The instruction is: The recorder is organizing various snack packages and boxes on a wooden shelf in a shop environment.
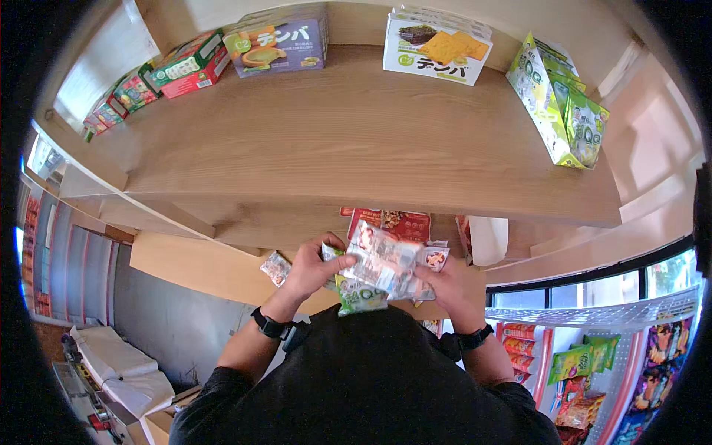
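Several small plastic snack packets [384,261] are between my two hands, close to my chest. My left hand [314,267] is closed on the left side of these packets, its thumb over a clear one. A green snack packet [360,295] hangs below them. At the right side, my right hand [448,286] grips the packets by their edge, slightly blurred. Behind the packets, a red snack box [406,222] with nuts pictured on it rests on the lower shelf. One loose small packet [276,268] lies on a pale wooden board left of my left hand.
Along the back of the upper wooden shelf [356,128] stand red and green boxes [192,64], a purple biscuit box [278,47], a white cracker box [436,49] and an open display box of green packets [556,105]. A wire rack [601,314] and hanging snack bags [584,356] are at the lower right.
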The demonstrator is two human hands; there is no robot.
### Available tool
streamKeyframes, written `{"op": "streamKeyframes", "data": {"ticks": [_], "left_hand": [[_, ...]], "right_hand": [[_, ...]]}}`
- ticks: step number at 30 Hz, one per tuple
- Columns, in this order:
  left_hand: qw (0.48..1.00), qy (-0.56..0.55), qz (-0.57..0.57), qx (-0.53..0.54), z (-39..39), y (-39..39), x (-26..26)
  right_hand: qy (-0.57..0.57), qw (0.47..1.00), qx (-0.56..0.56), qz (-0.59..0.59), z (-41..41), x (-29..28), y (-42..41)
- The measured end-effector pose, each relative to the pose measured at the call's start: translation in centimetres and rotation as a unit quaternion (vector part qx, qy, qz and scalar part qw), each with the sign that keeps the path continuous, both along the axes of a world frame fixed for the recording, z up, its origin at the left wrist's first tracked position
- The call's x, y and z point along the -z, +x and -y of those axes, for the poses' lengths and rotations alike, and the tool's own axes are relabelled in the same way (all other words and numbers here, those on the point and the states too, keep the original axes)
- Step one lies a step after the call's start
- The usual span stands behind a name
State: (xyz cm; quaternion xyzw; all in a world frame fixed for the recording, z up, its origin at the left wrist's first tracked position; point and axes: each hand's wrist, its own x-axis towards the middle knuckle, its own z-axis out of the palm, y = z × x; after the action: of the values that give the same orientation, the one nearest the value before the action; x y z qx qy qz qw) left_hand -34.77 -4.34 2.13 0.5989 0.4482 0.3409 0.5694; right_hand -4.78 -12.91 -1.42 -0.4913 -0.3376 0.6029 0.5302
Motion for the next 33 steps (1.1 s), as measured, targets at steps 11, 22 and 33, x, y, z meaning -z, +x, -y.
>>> {"op": "streamKeyframes", "data": {"ticks": [11, 22, 33], "left_hand": [[0.982, -0.068, -0.023, 0.176, 2.2, -1.6, -1.0], [0.982, -0.106, 0.06, 0.143, 2.7, -0.7, 0.1], [0.979, -0.123, 0.162, -0.018, 2.7, -0.5, 0.7]], "right_hand": [[0.034, 0.99, -0.137, -0.024, 3.7, -0.6, -0.8], [0.009, 0.99, -0.137, -0.021, 3.8, -1.1, -1.1], [0.057, 0.977, 0.141, -0.149, 3.0, -2.6, 1.4]]}}
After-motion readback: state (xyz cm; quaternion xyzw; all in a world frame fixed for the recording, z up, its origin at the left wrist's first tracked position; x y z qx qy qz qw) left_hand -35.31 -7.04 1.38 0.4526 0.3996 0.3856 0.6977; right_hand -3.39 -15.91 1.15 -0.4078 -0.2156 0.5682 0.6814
